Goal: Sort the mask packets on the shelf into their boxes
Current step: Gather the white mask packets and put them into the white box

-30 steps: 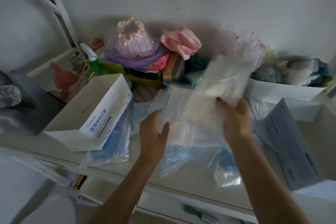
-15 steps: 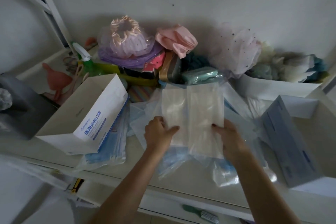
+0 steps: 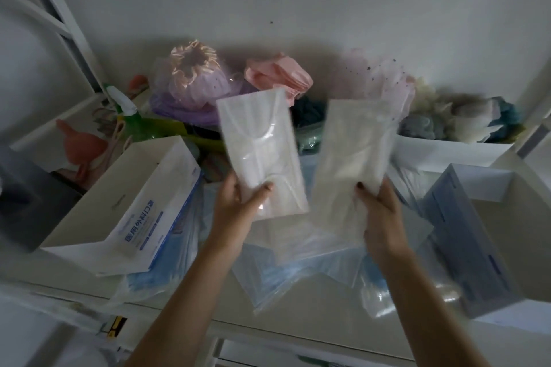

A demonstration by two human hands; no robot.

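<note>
Upright, long axes vertical: one white mask packet [image 3: 262, 155] pinched in left-hand fingers [image 3: 266, 188], another packet [image 3: 351, 164] in right-hand fingers [image 3: 361, 186].

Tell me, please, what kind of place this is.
Probably a home storage shelf against a wall, not a shop: satin hair bonnets, a green spray bottle and an open mask box crowd the white shelf.

A single head-worn wide-angle camera looked forward and down from close above the shelf [image 3: 185, 304], facing the wall [image 3: 298, 3] behind it, forearms entering from below.
</note>
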